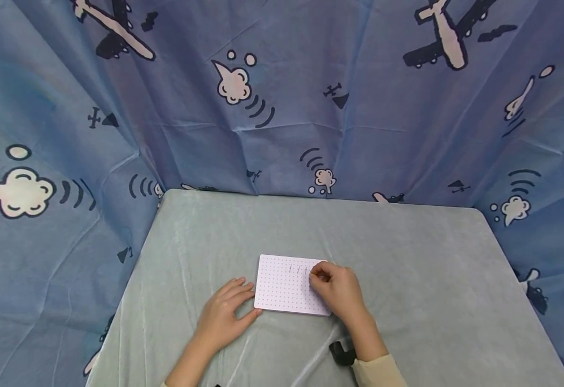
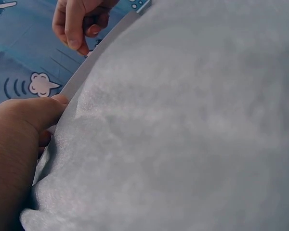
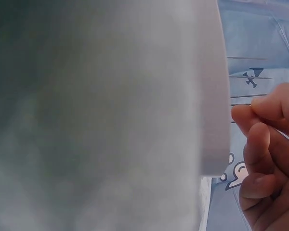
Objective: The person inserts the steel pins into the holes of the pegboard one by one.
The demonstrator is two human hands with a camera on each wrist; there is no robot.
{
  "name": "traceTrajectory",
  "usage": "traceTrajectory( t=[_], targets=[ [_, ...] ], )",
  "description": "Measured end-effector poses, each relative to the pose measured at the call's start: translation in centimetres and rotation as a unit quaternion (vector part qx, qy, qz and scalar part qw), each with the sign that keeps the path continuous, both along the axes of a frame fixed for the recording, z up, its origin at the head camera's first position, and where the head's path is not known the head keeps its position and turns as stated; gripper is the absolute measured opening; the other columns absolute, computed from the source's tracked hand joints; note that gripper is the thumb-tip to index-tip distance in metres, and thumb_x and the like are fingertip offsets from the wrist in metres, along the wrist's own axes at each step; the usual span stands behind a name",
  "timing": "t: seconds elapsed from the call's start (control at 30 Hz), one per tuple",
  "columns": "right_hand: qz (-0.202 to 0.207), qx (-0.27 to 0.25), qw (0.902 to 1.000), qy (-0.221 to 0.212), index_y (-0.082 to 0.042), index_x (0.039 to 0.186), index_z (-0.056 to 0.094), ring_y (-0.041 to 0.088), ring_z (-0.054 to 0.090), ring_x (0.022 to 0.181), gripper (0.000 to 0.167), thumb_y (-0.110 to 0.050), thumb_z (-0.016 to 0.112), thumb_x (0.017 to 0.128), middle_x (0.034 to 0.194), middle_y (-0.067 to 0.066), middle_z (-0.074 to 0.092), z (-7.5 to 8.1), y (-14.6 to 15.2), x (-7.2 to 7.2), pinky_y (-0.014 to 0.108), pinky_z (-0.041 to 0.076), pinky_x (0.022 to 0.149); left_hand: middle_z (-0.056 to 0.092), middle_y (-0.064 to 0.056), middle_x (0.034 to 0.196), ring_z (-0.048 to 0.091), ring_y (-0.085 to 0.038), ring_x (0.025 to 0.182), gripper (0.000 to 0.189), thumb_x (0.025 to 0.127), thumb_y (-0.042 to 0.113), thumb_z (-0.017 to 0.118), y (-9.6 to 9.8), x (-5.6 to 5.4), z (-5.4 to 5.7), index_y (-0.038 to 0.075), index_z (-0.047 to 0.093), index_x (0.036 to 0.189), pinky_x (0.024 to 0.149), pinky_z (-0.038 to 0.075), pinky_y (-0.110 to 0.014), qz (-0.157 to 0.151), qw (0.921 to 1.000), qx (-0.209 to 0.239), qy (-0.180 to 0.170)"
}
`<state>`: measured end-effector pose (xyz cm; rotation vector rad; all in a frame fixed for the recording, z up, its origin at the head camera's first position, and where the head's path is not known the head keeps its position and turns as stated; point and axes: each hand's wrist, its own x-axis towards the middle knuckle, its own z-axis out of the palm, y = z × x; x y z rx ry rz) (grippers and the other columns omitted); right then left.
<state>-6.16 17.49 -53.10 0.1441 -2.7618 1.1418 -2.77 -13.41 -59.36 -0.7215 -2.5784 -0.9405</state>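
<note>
A white pegboard dotted with a grid of small holes lies on the cloth-covered table. Several thin pins stand upright near its far edge; they also show as thin dark lines in the right wrist view, like this pin. My right hand is over the board's right side, thumb and index finger pinching a thin pin whose lower end is at the board's surface. Beside the board's left edge rests my left hand, fingers extended, fingertips and thumb touching the edge and near corner.
Pale grey-green cloth covers the table, with some creases at the front. A blue curtain printed with planes and clouds hangs behind and along the sides. A black curved object sits by the right sleeve.
</note>
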Motion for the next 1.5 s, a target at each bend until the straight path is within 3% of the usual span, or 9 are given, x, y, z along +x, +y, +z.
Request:
traceTrajectory(
  t=[0.5,0.9,1.13,1.5],
  targets=[
    [-0.009,-0.028,0.9996,-0.006,-0.02,0.08,0.078,0.004,0.059,0.062,0.018,-0.004,0.085,0.085,0.07,-0.014,0.068,0.1,0.1,0.2,0.023,0.052,0.058,0.078,-0.002,0.131,0.067,-0.028,0.135,0.042,0.082,0.039,0.097,0.1,0.1,-0.2,0.014,0.084,0.114,0.121,0.051,-0.046,0.004,1.0,-0.005,0.005],
    [-0.035,-0.04,0.9966,-0.063,-0.008,0.092,0.082,0.01,0.064,0.071,0.005,-0.007,0.087,0.091,0.079,-0.005,0.074,0.7,0.5,0.6,0.024,0.056,0.062,0.078,-0.001,0.131,0.067,-0.028,0.135,0.042,0.083,0.038,0.096,0.1,0.2,-0.3,0.014,0.084,0.115,0.121,0.05,-0.044,0.006,1.0,-0.004,0.006],
    [-0.05,-0.038,0.9946,-0.082,-0.003,0.108,0.082,0.013,0.072,0.083,0.016,-0.006,0.084,0.093,0.092,0.001,0.079,0.9,2.0,0.7,0.027,0.064,0.072,0.079,-0.003,0.13,0.068,-0.03,0.133,0.042,0.082,0.036,0.098,0.2,0.2,-0.2,0.012,0.084,0.114,0.12,0.051,-0.046,0.0,0.9999,0.005,0.015],
    [-0.085,0.0,0.9912,-0.101,0.0,0.117,0.08,0.019,0.067,0.084,0.024,-0.01,0.083,0.095,0.094,0.004,0.077,0.8,4.4,1.3,0.037,0.059,0.076,0.078,-0.002,0.13,0.067,-0.028,0.134,0.041,0.083,0.037,0.096,0.1,0.2,-0.2,0.014,0.084,0.115,0.12,0.051,-0.045,0.005,0.9999,-0.002,0.01]
  ],
)
